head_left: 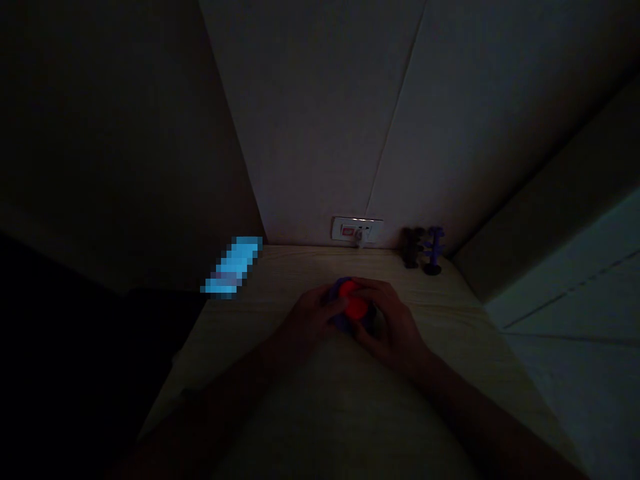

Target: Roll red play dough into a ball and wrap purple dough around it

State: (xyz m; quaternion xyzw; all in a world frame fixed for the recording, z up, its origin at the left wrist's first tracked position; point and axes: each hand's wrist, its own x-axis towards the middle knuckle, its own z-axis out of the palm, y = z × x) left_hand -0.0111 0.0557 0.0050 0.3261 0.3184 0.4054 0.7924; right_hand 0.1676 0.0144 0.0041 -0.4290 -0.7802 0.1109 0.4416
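Both hands hold a small round object over the wooden tabletop, with a bright red disc (357, 307) on its near face. A dark blue-purple part (343, 323) shows around the red at the left and below. My left hand (316, 313) grips its left side, thumb laid across the red edge. My right hand (393, 319) curls round the right side, fingers over the top and thumb below. The light is too dim to tell exactly what the object is.
The pale wooden tabletop (430, 340) meets a wall with a socket plate (337, 229) and a plug (359, 237). Two small dark figures, one brown (412, 248) and one purple (434, 250), stand back right. A pixelated glowing blue rectangle (235, 263) is at the left.
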